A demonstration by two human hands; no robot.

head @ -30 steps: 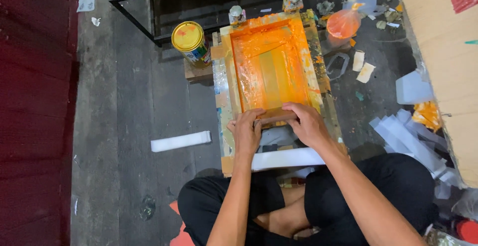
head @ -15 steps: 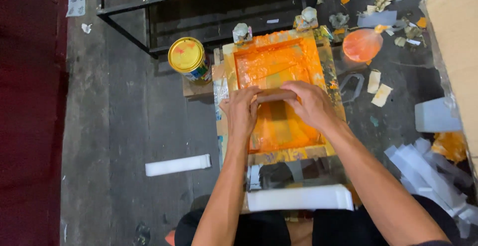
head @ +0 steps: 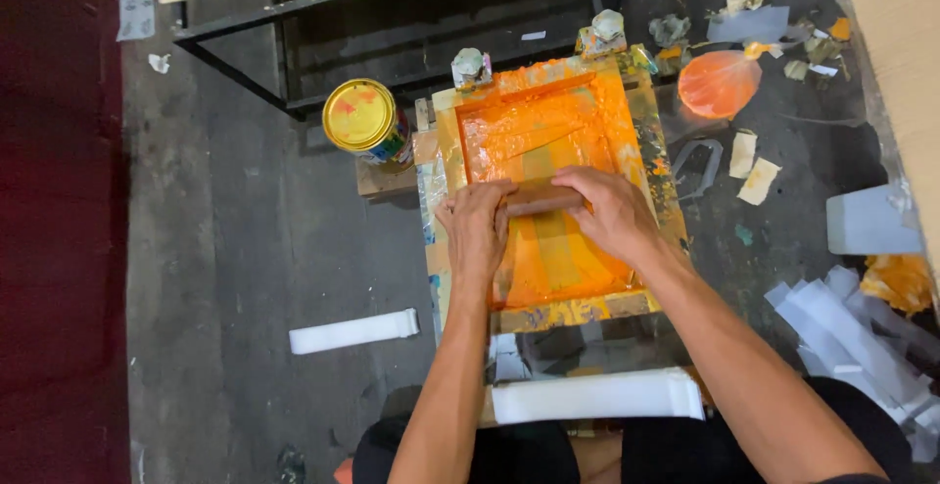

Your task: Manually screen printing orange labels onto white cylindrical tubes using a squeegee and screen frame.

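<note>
Squeegee, one wooden bar, is lying across the middle of the single orange-inked printing screen, and you are gripping it with both hands, your left hand clamped over its left end and your right hand over its right. One yellow-lidded paint can is standing just left of the screen, and two white strips are lying nearby, one on the floor and one by your knees.

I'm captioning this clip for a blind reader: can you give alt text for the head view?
Seen from above, a seated person's left hand and right hand grip a wooden squeegee across an orange-inked printing screen frame on a dark floor. A yellow-lidded paint can stands left of the frame, with folded white cloth strips near the person's knees.
</note>
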